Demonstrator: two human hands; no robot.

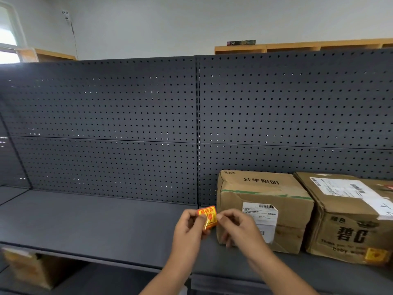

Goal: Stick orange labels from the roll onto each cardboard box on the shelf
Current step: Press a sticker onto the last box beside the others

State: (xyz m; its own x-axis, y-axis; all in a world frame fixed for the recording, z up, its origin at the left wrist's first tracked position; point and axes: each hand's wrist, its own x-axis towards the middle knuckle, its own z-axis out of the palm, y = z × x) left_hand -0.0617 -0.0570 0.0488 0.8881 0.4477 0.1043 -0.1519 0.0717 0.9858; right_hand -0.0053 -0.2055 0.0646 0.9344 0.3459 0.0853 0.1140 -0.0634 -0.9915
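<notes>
Both hands are raised close together over the front of the dark shelf (89, 222), just left of the crumpled cardboard box (263, 209). The left hand (188, 227) pinches the orange label (207, 217) along its left edge, and the right hand (236, 227) has thumb and fingers curled onto its right side, apparently working at a corner or at a thin strip of backing; whether the label is already free of the roll cannot be told, and the roll itself is not clearly seen. The label is held roughly upright with its printed face toward the camera; it looks close to square, slightly taller than wide, so its long axis runs near vertical, tipped a little to the left. The likely trouble from here is that the sticky side folds onto itself or clings to a fingertip while being peeled, because both hands pinch so small a piece at its edges. It could also go on creased or crooked, since the near box's front is dented and partly covered by a white shipping slip (260, 216). The second box (348, 222), just to the right, already carries an orange label (375, 255) low on its front.
</notes>
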